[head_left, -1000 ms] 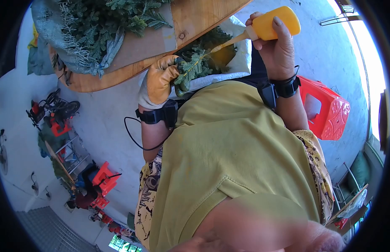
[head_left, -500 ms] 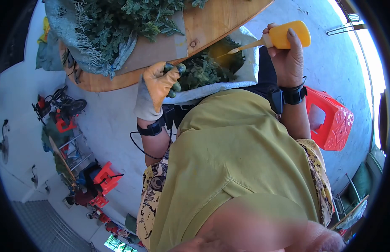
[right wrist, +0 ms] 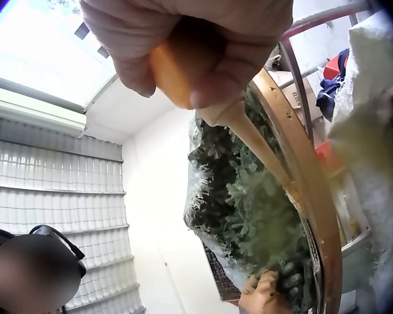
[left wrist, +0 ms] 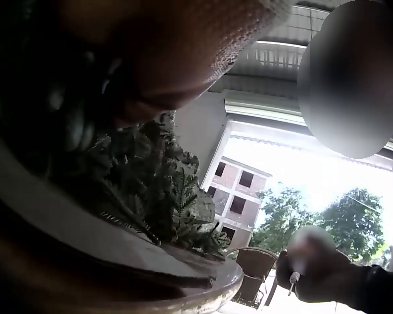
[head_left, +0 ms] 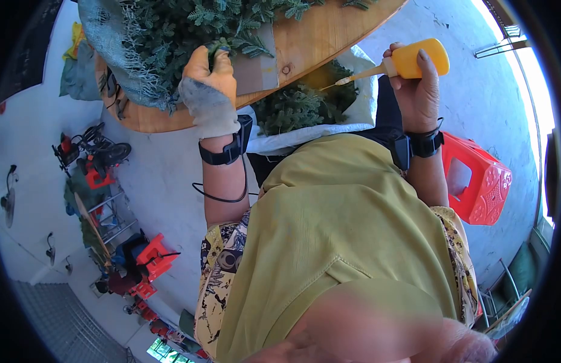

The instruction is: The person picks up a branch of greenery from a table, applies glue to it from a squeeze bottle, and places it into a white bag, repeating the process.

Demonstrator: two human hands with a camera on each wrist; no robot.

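Observation:
My left hand (head_left: pixel 211 91), in an orange and grey glove with dark green fingertips, reaches to the pile of green sprigs (head_left: pixel 171 30) on the wooden table. Whether its fingertips pinch a sprig is not clear. In the right wrist view the gloved hand (right wrist: pixel 267 296) is at the pile's lower end. My bare right hand (head_left: pixel 416 91) grips a yellow squeeze bottle (head_left: pixel 421 58), its long nozzle pointing left over a white bag (head_left: pixel 366 103). More sprigs (head_left: pixel 292 109) lie inside that bag. The right wrist view shows the bottle (right wrist: pixel 177 72) between fingers and thumb.
A woven sack (head_left: pixel 111 48) edges the pile, and cardboard (head_left: pixel 259 72) lies on the wooden table (head_left: pixel 311 36). To the right a red plastic stool (head_left: pixel 489 184) stands on the floor. Motorbike (head_left: pixel 99 148), red stools (head_left: pixel 155 257) and people are farther left.
My left hand has let go of the sprig it held at the nozzle and moved up and left to the pile. The right hand, still gripping the bottle, has shifted slightly right and down in view.

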